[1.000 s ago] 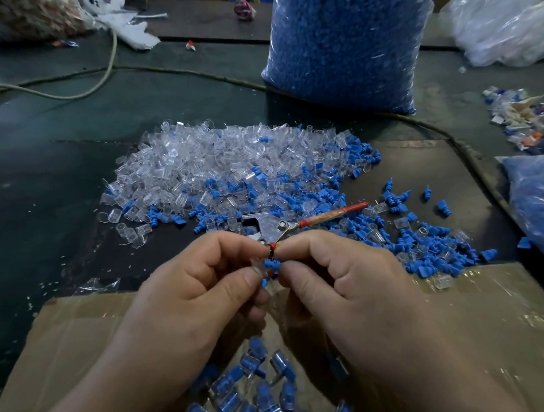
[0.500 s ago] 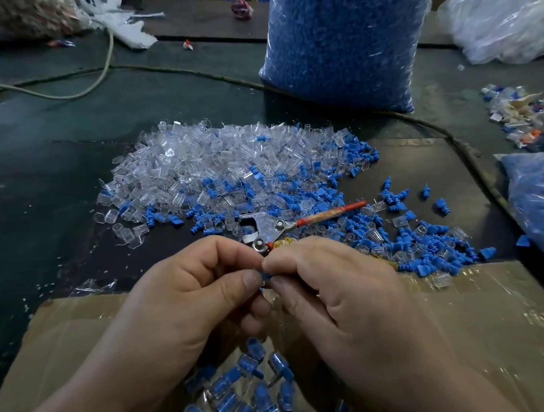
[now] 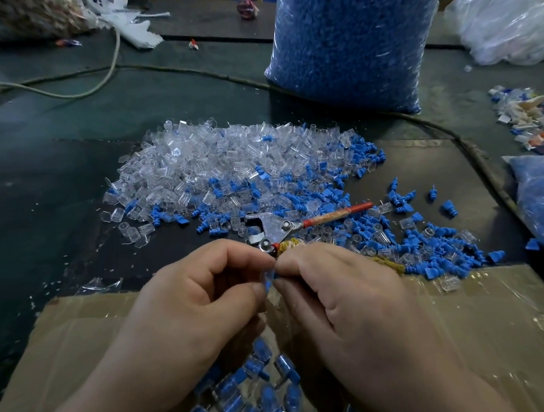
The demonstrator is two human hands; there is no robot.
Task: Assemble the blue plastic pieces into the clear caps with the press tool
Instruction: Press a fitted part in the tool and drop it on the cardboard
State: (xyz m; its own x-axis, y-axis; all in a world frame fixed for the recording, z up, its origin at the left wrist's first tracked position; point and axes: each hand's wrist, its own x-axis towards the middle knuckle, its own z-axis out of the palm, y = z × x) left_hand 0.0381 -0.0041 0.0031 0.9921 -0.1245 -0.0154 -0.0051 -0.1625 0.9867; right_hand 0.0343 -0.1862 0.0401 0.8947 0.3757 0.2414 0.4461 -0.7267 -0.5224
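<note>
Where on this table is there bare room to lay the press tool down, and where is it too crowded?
Bare: the dark table left of the clear caps pile, beyond the left cardboard flap; also the taped right flap, nearer than the loose blue pieces. Crowded: the pile itself and all around the press tool.

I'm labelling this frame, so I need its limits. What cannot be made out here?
Head view only:
1. The pinched piece: fingertips of the left hand and right hand cover most of it; seating unclear.
2. The press tool: its lower handle runs under the right hand.
3. The finished caps in the cardboard box: hidden by both wrists, cut by the bottom edge.
</note>
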